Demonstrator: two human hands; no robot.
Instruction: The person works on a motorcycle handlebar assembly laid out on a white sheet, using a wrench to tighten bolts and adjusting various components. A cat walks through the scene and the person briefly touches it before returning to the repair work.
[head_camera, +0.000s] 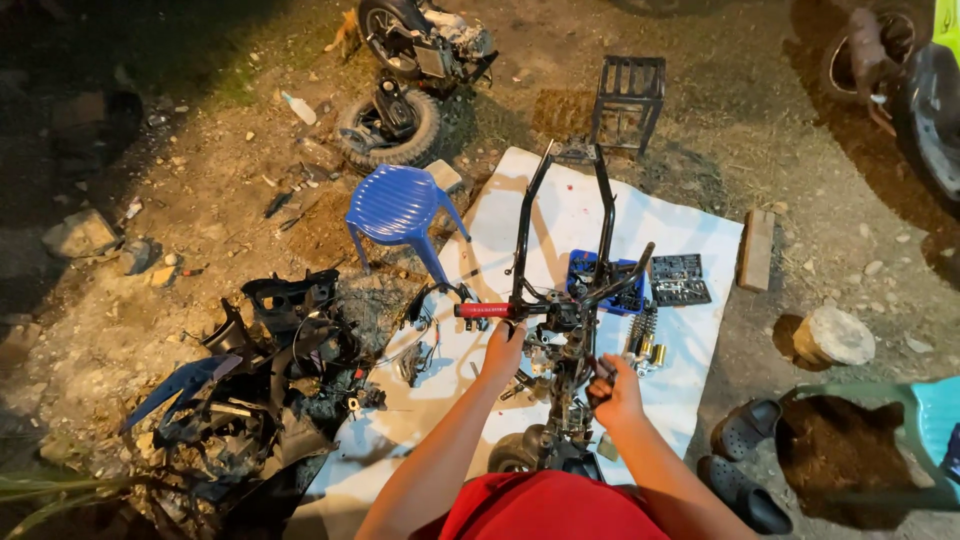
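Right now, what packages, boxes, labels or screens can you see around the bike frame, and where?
Blue tray: on the white sheet behind the frame, rectangular, holds small parts.
Black case: right of the blue tray, rectangular, open, rows of small metal pieces.
Bottle: on the dirt at far left, small, pale, lying down.
No labels, signs or screens can be made out.

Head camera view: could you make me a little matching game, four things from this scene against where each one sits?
Things:
1. stool
2. socket tray
3. sandals
4. red grip

Places:
A. on the dirt, right of the sheet
B. on the sheet's right part
C. just above the left hand
D. at the sheet's upper left edge

Pairs: 1-D, 2-B, 3-A, 4-C
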